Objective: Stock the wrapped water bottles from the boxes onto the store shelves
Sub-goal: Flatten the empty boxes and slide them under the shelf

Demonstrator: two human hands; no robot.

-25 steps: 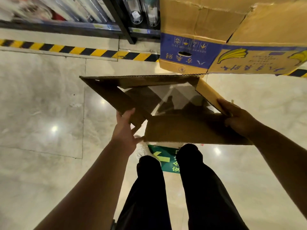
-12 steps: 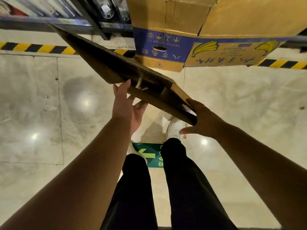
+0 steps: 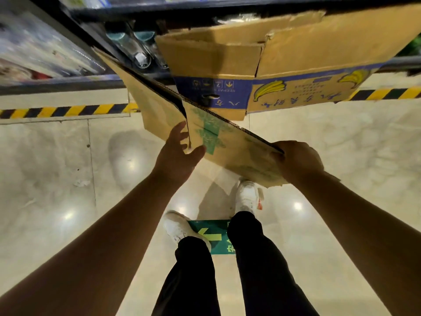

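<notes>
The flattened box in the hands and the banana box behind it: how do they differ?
The flattened box is collapsed, tilted, green-printed, gripped by the right hand. The banana box is box-shaped, unheld, with blue bands and yellow bananas. Both are brown cardboard.

Green arrow sticker [image 3: 211,236] and yellow-black tape [image 3: 68,110] mark the floor [image 3: 45,179].
</notes>
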